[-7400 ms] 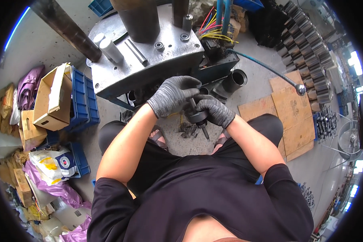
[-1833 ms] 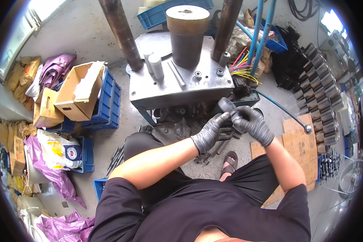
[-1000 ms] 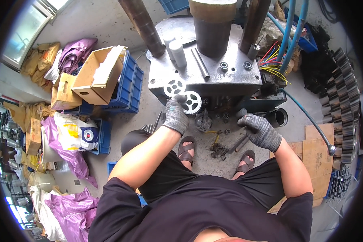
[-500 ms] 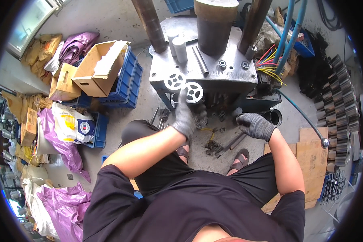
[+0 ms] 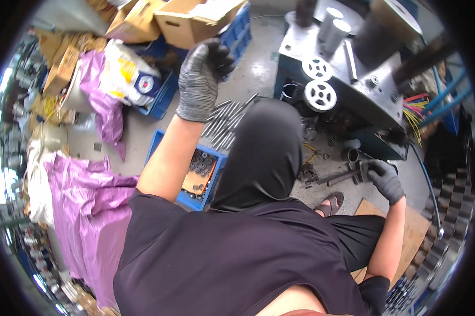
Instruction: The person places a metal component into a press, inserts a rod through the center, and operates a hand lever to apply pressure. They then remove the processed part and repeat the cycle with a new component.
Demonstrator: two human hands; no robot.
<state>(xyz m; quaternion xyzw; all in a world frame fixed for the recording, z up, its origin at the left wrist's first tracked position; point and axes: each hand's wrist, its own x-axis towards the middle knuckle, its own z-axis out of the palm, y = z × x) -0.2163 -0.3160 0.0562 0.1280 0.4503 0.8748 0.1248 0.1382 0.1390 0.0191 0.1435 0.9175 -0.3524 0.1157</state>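
Note:
My left hand [image 5: 201,81], in a grey knit glove, is raised at the left above the floor, in front of the cardboard box. Its fingers are loosely bent and apart, and nothing shows in them. My right hand [image 5: 387,182], gloved too, is low at the right with curled fingers. A dark metal piece [image 5: 363,171] shows at its fingertips; its kind is unclear. Beside that hand lie dark rods [image 5: 336,179] and a dark tube [image 5: 351,154]. Two white spoked discs, one [image 5: 316,68] above the other [image 5: 320,96], sit at the press table's front edge.
The steel press table [image 5: 295,47] carries grey cylinders [image 5: 334,38], a bar [image 5: 350,60] and small rings [image 5: 374,80]. Several metal rods [image 5: 228,124] lie left of my knee. A blue crate [image 5: 220,168] holds small ring parts. Purple sheeting [image 5: 92,210] lies at the left.
My left hand has left the white discs and swung out to the left. The view has turned left, bringing the crate and rods into sight. My right hand stays low by the floor parts.

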